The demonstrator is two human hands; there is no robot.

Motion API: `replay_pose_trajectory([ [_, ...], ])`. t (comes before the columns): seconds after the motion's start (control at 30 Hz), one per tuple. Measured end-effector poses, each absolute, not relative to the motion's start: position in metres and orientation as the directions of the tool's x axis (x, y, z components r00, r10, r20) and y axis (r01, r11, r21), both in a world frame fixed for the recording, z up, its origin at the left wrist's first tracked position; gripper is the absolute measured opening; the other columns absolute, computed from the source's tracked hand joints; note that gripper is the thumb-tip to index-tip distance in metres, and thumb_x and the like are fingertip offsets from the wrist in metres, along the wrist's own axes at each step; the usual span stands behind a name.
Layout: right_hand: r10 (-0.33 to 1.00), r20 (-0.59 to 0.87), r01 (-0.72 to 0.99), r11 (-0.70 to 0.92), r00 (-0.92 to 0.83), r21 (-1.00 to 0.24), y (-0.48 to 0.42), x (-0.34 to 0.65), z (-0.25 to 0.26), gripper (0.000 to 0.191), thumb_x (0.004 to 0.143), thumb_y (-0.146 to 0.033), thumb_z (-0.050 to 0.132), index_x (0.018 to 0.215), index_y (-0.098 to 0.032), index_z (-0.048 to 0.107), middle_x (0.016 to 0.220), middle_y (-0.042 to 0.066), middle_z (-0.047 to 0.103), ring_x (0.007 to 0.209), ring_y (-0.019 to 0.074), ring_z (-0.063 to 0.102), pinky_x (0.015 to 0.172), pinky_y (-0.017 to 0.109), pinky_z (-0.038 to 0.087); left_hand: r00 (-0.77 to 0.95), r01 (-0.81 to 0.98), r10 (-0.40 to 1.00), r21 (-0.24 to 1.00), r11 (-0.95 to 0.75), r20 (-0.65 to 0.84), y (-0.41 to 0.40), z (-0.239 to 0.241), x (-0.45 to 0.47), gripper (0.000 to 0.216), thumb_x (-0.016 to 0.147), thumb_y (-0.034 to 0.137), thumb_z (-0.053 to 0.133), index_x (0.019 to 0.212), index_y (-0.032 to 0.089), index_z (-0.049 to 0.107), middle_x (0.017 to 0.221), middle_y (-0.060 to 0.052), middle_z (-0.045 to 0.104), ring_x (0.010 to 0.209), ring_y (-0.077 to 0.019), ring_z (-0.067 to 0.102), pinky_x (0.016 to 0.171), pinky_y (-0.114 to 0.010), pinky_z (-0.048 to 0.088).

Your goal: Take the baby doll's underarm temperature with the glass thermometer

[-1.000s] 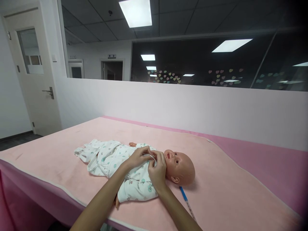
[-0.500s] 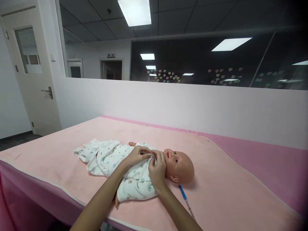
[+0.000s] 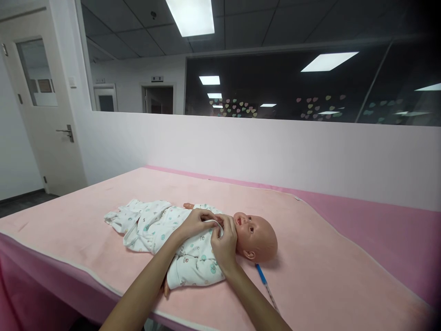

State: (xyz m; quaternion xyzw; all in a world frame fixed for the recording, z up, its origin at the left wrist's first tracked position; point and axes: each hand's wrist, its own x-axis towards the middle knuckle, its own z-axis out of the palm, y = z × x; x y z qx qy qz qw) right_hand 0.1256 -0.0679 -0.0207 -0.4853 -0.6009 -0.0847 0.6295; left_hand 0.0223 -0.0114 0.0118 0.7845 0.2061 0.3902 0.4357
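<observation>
A baby doll (image 3: 257, 236) lies on its back, its head to the right, dressed in a white printed top (image 3: 196, 262) and matching trousers (image 3: 146, 225). At the neck of the top, my left hand (image 3: 198, 224) pinches the cloth edge between thumb and fingers. My right hand (image 3: 225, 241) is closed on the same edge just beside it, under the doll's chin. The fingertips of both hands nearly meet, and any fastener between them is hidden. One doll hand shows at the far side, another at the near cuff.
A thin stick with a blue end (image 3: 261, 274), perhaps a pen or thermometer, lies near the doll's head, partly behind my right forearm. Under everything spreads a pink padded mat (image 3: 320, 276). A white wall (image 3: 275, 151) with a window stands behind, and a door (image 3: 51, 138) at left.
The view has shifted very slightly. Both hands stay at the doll's collar, and a bit more of the white cloth edge shows between the fingers.
</observation>
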Motion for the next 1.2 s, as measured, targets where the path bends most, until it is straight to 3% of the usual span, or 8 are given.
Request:
replay_pose_trajectory([
  [0.2,0.470,0.843,0.681,0.530,0.260,-0.506,-0.067,0.126,-0.021,0.030,0.072,-0.001,0.033,0.089,-0.019,0.050,0.087,0.004,0.051,0.085,0.0171,0.048,0.076,0.033,0.043,0.561,-0.049,0.690,0.850,-0.524,0.457,-0.013,0.012,0.023,0.019,0.066,0.021,0.063,0.084,0.014,0.065,0.078,-0.005,0.066,0.073,-0.0153,0.061,0.066,-0.023,0.046],
  [0.37,0.448,0.860,0.701,0.531,0.245,-0.476,-0.068,0.127,-0.021,0.031,0.072,-0.001,0.032,0.089,-0.019,0.050,0.087,0.004,0.051,0.084,0.0166,0.049,0.076,0.033,0.043,0.513,-0.161,0.752,0.907,-0.390,0.414,-0.002,0.010,0.015,0.029,0.067,0.028,0.064,0.093,0.014,0.062,0.072,-0.004,0.065,0.070,-0.0141,0.060,0.069,-0.025,0.046],
  [0.47,0.429,0.874,0.717,0.533,0.229,-0.449,-0.070,0.127,-0.021,0.031,0.072,-0.001,0.032,0.089,-0.019,0.051,0.087,0.004,0.052,0.084,0.0171,0.049,0.076,0.034,0.043,0.475,-0.176,0.790,0.922,-0.346,0.387,0.004,0.010,0.005,0.024,0.069,0.031,0.061,0.086,0.014,0.064,0.071,-0.004,0.064,0.067,-0.0134,0.059,0.068,-0.026,0.046],
  [0.6,0.412,0.892,0.736,0.542,0.187,-0.405,-0.072,0.127,-0.021,0.031,0.073,0.000,0.032,0.089,-0.019,0.051,0.086,0.004,0.051,0.084,0.0167,0.048,0.074,0.032,0.043,0.527,-0.022,0.755,0.895,-0.445,0.389,0.003,0.010,-0.012,0.022,0.070,0.033,0.059,0.067,0.013,0.068,0.072,-0.006,0.065,0.075,-0.0155,0.057,0.070,-0.025,0.044],
  [0.7,0.415,0.893,0.733,0.551,0.174,-0.399,-0.073,0.126,-0.020,0.032,0.073,0.000,0.032,0.090,-0.019,0.051,0.085,0.004,0.051,0.084,0.0164,0.049,0.074,0.032,0.043,0.580,0.030,0.722,0.875,-0.483,0.378,0.003,0.008,-0.021,0.019,0.065,0.032,0.064,0.069,0.014,0.070,0.081,-0.008,0.065,0.078,-0.0170,0.056,0.069,-0.025,0.044],
  [0.87,0.415,0.893,0.727,0.558,0.173,-0.400,-0.073,0.126,-0.020,0.033,0.072,0.000,0.031,0.090,-0.019,0.051,0.086,0.005,0.051,0.084,0.0170,0.049,0.075,0.033,0.042,0.670,0.021,0.654,0.872,-0.489,0.350,0.007,0.006,-0.028,0.023,0.057,0.027,0.072,0.077,0.017,0.071,0.092,-0.008,0.064,0.086,-0.0179,0.056,0.073,-0.026,0.044],
  [1.03,0.442,0.885,0.752,0.531,0.148,-0.391,-0.072,0.127,-0.019,0.033,0.070,0.000,0.032,0.088,-0.018,0.052,0.084,0.004,0.054,0.082,0.0174,0.049,0.073,0.032,0.040,0.651,-0.047,0.657,0.884,-0.465,0.380,0.009,0.003,-0.029,0.014,0.059,0.026,0.071,0.069,0.015,0.071,0.088,-0.008,0.064,0.078,-0.0150,0.055,0.066,-0.024,0.043],
  [1.2,0.527,0.850,0.844,0.449,0.016,-0.294,-0.074,0.125,-0.014,0.020,0.071,-0.008,0.043,0.082,-0.019,0.056,0.087,0.003,0.056,0.085,0.0190,0.048,0.079,0.036,0.033,0.636,-0.036,0.661,0.871,-0.491,0.399,0.008,0.002,-0.028,0.020,0.059,0.029,0.071,0.074,0.015,0.070,0.086,-0.008,0.065,0.080,-0.0164,0.056,0.069,-0.026,0.044],
])
